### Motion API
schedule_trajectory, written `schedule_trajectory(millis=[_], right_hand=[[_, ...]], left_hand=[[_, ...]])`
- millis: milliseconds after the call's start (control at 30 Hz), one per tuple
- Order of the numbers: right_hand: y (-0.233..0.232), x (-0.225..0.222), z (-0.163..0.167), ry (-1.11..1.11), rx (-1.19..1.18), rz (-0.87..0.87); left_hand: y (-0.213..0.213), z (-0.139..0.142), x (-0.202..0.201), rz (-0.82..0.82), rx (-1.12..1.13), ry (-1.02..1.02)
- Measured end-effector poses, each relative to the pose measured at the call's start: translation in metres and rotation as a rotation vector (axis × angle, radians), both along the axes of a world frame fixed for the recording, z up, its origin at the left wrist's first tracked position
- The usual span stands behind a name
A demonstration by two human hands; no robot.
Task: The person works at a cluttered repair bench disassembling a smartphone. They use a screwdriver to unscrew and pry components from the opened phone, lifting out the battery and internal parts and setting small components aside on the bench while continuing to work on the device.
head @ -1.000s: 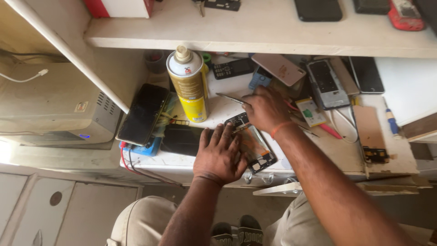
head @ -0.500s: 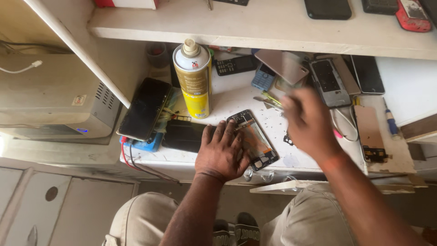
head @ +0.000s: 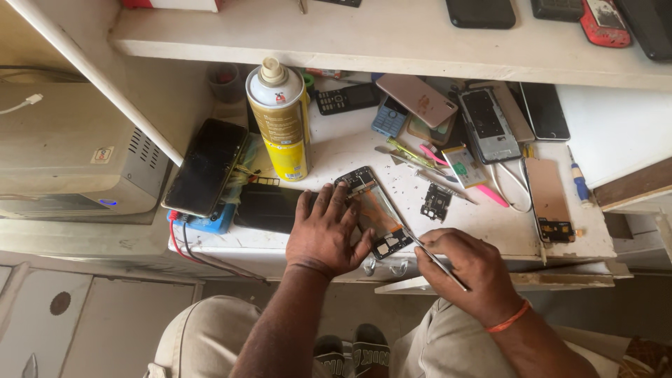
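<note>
An opened phone frame (head: 374,210), its insides showing, lies on the white bench top near the front edge. My left hand (head: 325,231) presses flat on its left side, fingers spread over it. My right hand (head: 465,269) sits at the bench's front edge and grips thin metal tweezers (head: 430,255), whose tip points at the lower end of the phone frame. A small black circuit part (head: 436,203) lies just right of the frame.
A yellow spray can (head: 281,119) stands behind my left hand. A black phone (head: 206,166) leans on a grey box at left. Several phones, screens and hand tools (head: 448,119) crowd the back right. A shelf (head: 392,31) overhangs the bench.
My right hand went from the phone frame out to the tools at right, then came back near the front edge holding tweezers. My left hand stayed pressed on the frame.
</note>
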State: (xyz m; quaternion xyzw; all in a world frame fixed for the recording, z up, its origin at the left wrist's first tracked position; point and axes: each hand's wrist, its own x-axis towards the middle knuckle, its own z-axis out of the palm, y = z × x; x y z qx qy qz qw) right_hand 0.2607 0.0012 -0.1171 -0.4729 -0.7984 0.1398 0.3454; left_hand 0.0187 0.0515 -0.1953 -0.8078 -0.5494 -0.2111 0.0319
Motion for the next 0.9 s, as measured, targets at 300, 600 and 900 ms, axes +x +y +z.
schedule_trajectory(millis=[300, 600, 900], right_hand=[[0.007, -0.014, 0.004, -0.172, 0.122, 0.021], [0.009, -0.020, 0.001, -0.167, 0.084, 0.011], [0.009, -0.019, -0.001, -0.173, 0.073, 0.010]], left_hand=[[-0.001, 0.002, 0.000, 0.005, 0.002, -0.004], [-0.002, 0.004, -0.003, 0.005, 0.010, -0.001], [-0.002, 0.004, -0.002, 0.009, 0.008, 0.000]])
